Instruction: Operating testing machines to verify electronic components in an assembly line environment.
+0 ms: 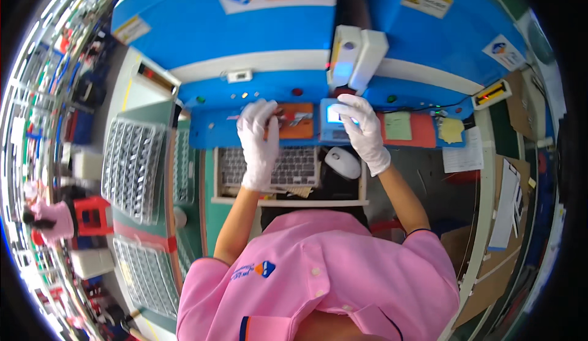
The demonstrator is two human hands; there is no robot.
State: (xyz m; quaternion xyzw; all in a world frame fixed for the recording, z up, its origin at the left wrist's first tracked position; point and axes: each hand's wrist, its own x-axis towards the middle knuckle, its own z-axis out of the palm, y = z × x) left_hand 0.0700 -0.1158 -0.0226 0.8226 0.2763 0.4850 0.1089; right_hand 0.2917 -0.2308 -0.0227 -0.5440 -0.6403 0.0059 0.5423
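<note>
Both hands are gloved in white and raised to the blue machine [245, 41]. The left hand [258, 139] is laid over the orange fixture plate [300, 120], fingers bent around a small metal part [282, 117], seemingly to seat it. The right hand [361, 127] is spread open, nothing gripped, fingertips resting on the small lit screen [334, 116]. The keyboard [294, 166] and mouse [343, 162] lie just below.

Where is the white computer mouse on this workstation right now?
In the head view, the white mouse lies right of the keyboard on the pull-out tray, just below the gloved right hand, untouched by either hand.
</note>
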